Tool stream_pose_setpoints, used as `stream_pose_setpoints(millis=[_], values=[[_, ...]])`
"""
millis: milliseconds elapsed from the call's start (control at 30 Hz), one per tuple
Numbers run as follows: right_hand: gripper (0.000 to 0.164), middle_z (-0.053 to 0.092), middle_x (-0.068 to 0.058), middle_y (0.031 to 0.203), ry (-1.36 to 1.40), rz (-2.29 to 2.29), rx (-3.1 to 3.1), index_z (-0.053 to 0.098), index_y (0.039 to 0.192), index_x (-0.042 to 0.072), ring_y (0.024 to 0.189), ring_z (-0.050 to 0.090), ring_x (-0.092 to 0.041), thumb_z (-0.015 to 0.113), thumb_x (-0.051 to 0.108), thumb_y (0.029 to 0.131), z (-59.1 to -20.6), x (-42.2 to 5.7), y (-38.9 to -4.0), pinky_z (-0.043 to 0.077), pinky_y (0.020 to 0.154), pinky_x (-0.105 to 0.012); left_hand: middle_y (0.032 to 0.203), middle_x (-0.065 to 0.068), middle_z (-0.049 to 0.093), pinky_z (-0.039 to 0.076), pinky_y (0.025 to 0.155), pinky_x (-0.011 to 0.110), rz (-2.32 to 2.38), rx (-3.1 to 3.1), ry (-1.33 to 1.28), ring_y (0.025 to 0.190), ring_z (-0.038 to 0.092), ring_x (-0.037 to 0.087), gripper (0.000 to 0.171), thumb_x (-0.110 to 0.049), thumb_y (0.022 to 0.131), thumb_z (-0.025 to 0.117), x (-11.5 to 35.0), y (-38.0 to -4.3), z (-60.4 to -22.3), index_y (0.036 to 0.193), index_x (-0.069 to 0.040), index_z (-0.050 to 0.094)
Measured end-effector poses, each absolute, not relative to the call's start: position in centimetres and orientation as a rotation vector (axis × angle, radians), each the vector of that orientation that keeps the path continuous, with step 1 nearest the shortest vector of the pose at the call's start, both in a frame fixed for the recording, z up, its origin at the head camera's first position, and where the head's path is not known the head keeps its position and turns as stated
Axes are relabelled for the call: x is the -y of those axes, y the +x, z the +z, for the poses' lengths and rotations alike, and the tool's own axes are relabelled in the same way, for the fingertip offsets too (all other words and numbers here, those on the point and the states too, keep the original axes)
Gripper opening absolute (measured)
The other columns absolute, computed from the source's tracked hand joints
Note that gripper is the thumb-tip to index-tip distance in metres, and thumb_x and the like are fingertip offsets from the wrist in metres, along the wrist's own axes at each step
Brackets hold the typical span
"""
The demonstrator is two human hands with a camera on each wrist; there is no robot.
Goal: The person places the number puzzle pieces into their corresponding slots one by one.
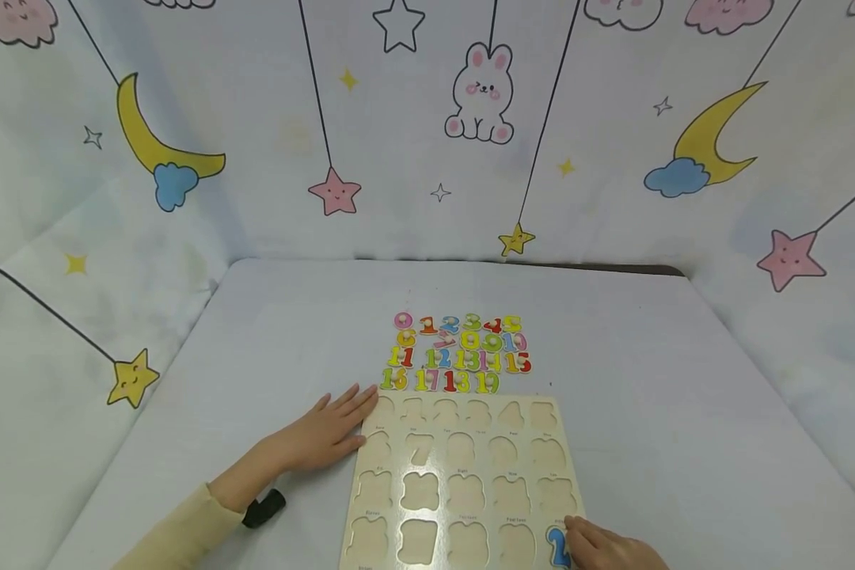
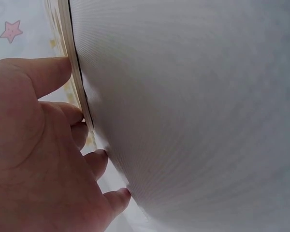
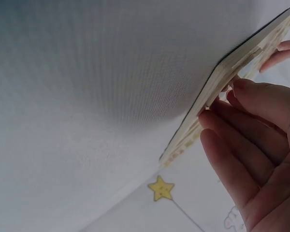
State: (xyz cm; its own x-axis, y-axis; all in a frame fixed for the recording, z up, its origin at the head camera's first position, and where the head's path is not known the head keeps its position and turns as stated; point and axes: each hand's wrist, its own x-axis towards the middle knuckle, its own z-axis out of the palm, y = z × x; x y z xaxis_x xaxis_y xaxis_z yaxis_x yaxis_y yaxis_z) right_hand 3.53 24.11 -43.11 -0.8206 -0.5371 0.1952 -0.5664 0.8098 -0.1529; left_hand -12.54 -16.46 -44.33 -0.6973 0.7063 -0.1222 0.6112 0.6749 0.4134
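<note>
My right hand [image 1: 609, 546] is pinching the blue 2-shaped piece [image 1: 558, 548] at the pale wooden board [image 1: 443, 499], whose left edge my straight-fingered left hand [image 1: 328, 431] should be steadying during aligning.

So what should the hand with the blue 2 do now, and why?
Maybe the right hand should gently press the blue 2 piece down. It's pinched over the right end of the lowest visible row on the puzzle board, and I can't tell if it sits flat. The left hand touches the board's upper left edge, perhaps steadying it.
</note>
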Motion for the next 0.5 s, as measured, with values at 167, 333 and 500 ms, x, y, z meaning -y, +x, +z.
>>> stream_pose_setpoints(millis=[167,333,500], values=[[0.052,0.065,-0.006,0.087,0.982,0.23,2.772,0.054,0.075,0.015,0.072,0.066,-0.017,0.06,0.067,0.076,-43.22,-24.34,3.28,0.042,0.044,-0.013,0.153,0.011,0.017,0.012,0.102,0.062,0.492,-2.618,1.037,0.138,0.01,0.034,0.061,-0.028,0.099,0.046,16.37,-12.51,-44.17,0.149,-0.003,0.021],[0.058,0.065,-0.008,0.087,1.041,0.176,2.683,0.056,0.079,0.011,0.072,0.066,-0.018,0.054,0.068,0.08,-43.57,-24.52,3.1,0.044,0.044,-0.014,0.153,0.012,0.018,0.013,0.102,0.062,0.498,-2.616,1.037,0.138,0.011,0.034,0.061,-0.027,0.099,0.047,16.35,-12.44,-44.08,0.148,-0.002,0.021],[0.06,0.066,-0.008,0.088,1.01,0.161,2.687,0.058,0.081,0.01,0.072,0.067,-0.018,0.053,0.069,0.08,-43.65,-24.53,3.2,0.045,0.044,-0.016,0.153,0.011,0.017,0.013,0.102,0.062,0.487,-2.624,1.04,0.138,0.011,0.034,0.061,-0.028,0.099,0.046,16.38,-12.48,-44.06,0.149,-0.003,0.021]])
